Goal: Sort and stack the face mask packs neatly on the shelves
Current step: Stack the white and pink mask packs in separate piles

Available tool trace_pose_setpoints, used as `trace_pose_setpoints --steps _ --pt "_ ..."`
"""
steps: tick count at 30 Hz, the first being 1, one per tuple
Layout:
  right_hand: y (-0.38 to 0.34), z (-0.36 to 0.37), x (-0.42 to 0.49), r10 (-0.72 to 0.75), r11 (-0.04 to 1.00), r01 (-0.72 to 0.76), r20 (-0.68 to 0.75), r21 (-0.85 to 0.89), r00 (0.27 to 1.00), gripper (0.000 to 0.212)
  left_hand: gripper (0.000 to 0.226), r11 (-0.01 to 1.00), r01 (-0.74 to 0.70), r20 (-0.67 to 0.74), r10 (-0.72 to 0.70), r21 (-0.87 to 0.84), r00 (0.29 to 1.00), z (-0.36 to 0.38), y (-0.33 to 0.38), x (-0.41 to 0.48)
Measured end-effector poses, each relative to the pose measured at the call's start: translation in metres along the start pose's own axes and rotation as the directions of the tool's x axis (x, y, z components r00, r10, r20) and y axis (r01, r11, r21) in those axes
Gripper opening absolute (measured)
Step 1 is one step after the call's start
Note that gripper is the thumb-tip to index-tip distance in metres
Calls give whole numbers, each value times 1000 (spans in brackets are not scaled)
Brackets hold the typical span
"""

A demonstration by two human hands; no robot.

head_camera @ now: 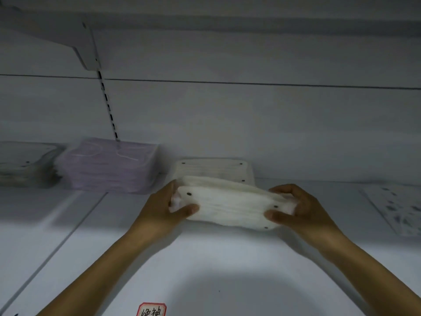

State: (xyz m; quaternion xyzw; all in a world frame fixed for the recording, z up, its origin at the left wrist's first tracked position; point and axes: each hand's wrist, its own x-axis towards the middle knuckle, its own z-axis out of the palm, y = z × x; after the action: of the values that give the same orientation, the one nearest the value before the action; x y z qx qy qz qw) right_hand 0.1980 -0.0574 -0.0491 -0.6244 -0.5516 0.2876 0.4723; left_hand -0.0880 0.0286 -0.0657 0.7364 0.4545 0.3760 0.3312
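White pack (230, 202), pinched at each end between thumb and fingers of left hand (166, 208) and right hand (303, 208), looks light, soft, squashy; end grips suit it.

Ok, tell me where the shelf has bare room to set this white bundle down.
Bare white shelf lies in front of both hands, and between the flat white stack at the back and the speckled packs on the right. The back left is crowded: purple stack touching grey stack.

Single head-worn view, facing forward and slightly down, close to a white shelf (68, 247) — back wall (250, 122) directly ahead
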Motion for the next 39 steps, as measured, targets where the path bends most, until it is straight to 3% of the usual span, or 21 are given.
trace_pose_setpoints --steps 3,4,8,10,11,13,14,16,19,21,24,27,29,32,37,39 --pt "-3 3 -2 65 998 -66 77 1 995 31 58 998 40 167 -31 -51 985 -2 -5 -3" --pt "-8 4 4 66 998 -66 47 4 997 28 60 996 25 152 -12 -85 988 -3 -3 2" --pt "-40 13 62 123 974 -100 -100 201 987 33 86 997 -2 -132 -9 -81 991 -19 14 53" --pt "-51 26 92 188 962 -160 -111 222 976 33 84 995 46 -184 -28 93 983 -24 16 76" --pt "-53 35 102 213 962 -189 -103 198 972 26 81 960 53 -202 4 276 979 -23 17 81" --pt "-48 55 113 238 970 -231 -107 75 965 18 70 788 -95 -183 256 608 949 -12 14 81" --pt "-45 62 115 239 971 -240 -126 4 963 18 67 688 -198 -99 367 698 925 -2 11 78" --pt "-38 70 116 227 969 -238 -154 -59 962 19 72 530 -336 104 419 778 902 19 -1 79" --pt "-28 71 118 255 967 -253 -189 33 948 18 73 446 -393 246 352 804 903 35 -15 88" --pt "-24 70 122 331 939 -301 -209 164 920 33 73 424 -405 266 349 810 898 37 -22 93" --pt "-19 74 124 505 808 -442 -70 389 860 57 74 408 -419 246 413 811 877 40 -30 97" --pt "-21 74 125 542 731 -476 7 488 840 62 73 407 -444 236 467 798 852 40 -30 101" --pt "-19 70 124 541 718 -465 4 518 841 60 72 408 -446 231 477 796 848 42 -29 104" --pt "-21 67 119 500 682 -484 133 548 856 55 74 406 -450 249 459 795 853 45 -27 104" --pt "-17 64 114 523 703 -471 62 533 850 43 73 394 -433 233 461 811 856 47 -24 103" --pt "-16 62 110 533 705 -472 44 530 845 48 72 391 -430 229 463 814 856 48 -24 103"
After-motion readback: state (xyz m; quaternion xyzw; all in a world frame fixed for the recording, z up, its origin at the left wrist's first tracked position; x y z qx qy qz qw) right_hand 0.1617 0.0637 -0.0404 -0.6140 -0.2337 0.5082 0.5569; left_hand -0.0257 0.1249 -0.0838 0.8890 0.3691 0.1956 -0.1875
